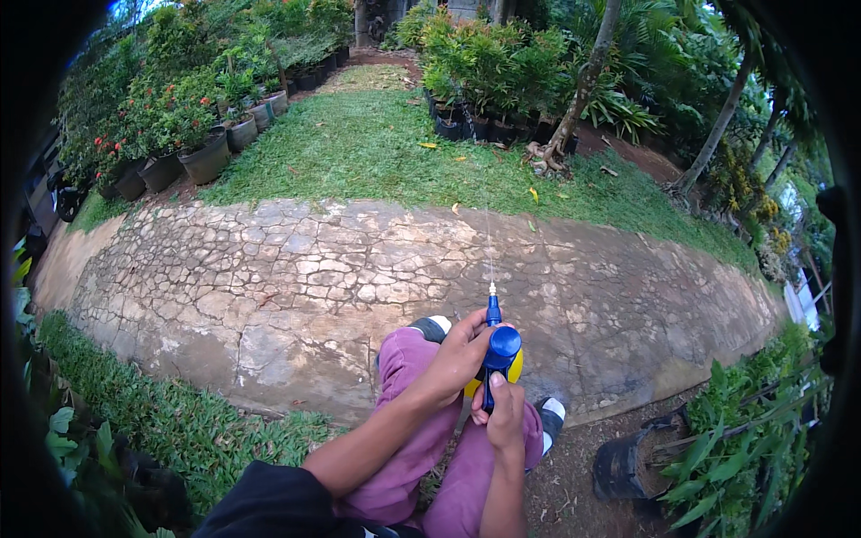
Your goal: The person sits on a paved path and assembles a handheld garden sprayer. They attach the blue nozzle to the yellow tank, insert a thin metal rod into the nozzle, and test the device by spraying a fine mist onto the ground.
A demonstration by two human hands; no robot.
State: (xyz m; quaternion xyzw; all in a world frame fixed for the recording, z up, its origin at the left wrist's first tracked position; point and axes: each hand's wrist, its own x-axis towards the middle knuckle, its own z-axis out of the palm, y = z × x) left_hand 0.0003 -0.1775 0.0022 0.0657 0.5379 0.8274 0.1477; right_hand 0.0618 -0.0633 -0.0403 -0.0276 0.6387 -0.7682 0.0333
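Between my hands is a pump spray bottle with a blue head [505, 341] and a yellow body [514, 366], held low in front of my knees. My left hand [459, 357] closes around its front, fingers by the blue nozzle tube with the brass-coloured tip [492, 289]. My right hand [504, 414] grips the blue handle at the back, thumb on top. A thin jet of water [489, 238] leaves the tip and runs straight ahead toward the potted shrubs [502, 76]. My hands hide much of the bottle's body.
Cracked stone paving [296, 287] crosses in front of me, with a grass strip [359, 143] beyond. Potted flowering plants [202, 157] line the far left. A tree trunk [583, 85] rises at the far right. A black plant pot [623, 462] stands near my right foot.
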